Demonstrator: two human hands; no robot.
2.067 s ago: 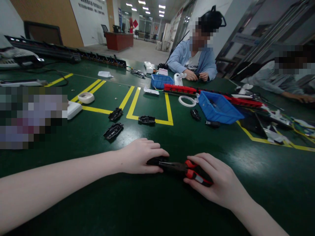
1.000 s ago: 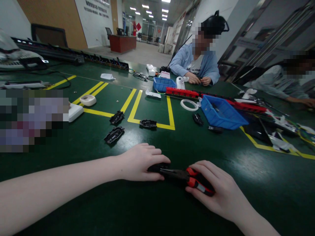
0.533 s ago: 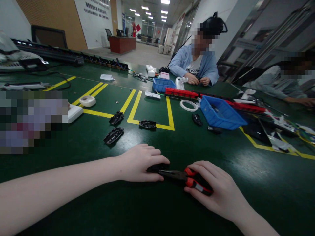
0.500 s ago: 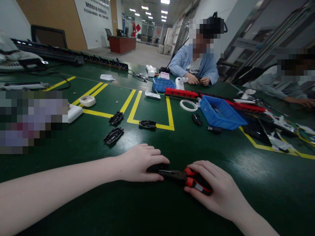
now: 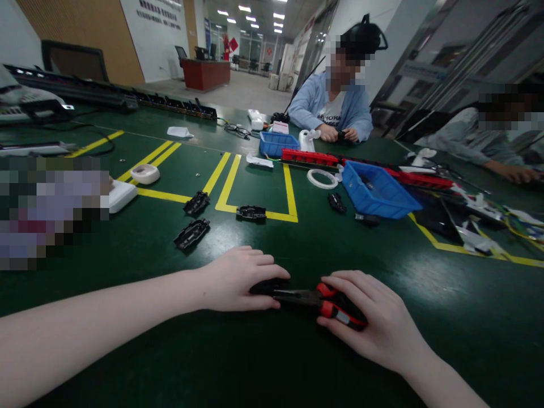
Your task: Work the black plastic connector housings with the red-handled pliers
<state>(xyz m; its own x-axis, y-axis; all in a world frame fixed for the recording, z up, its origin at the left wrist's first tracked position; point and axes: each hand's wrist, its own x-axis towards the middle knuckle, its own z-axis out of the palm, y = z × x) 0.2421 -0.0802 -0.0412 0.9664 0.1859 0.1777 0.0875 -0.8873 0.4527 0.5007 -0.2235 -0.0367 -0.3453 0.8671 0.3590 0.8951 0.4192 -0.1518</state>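
My left hand [image 5: 244,280] has its fingers and thumb wrapped round a black part [image 5: 264,286], low in the middle of the view. From the right, my right hand [image 5: 368,317] grips red-and-black pliers [image 5: 325,305] by the handles. The pliers' long jaws reach the black part beside my left fingertips; where their tips end is hard to make out. Beyond my left hand, black plastic housings lie on the green table [image 5: 272,362]: one housing [image 5: 192,233], another [image 5: 196,202] and a third [image 5: 251,212].
A blue bin [image 5: 378,195] stands at the right, near a white ring [image 5: 322,179] and small black parts. A smaller blue bin [image 5: 278,144] is farther back. Tape [image 5: 145,174] sits at the left. A person in blue [image 5: 331,110] sits opposite; another is at far right.
The whole view has shifted slightly, so the table items appear a little farther left and up. Both hands keep their hold on the black part and the pliers, with hardly any movement.
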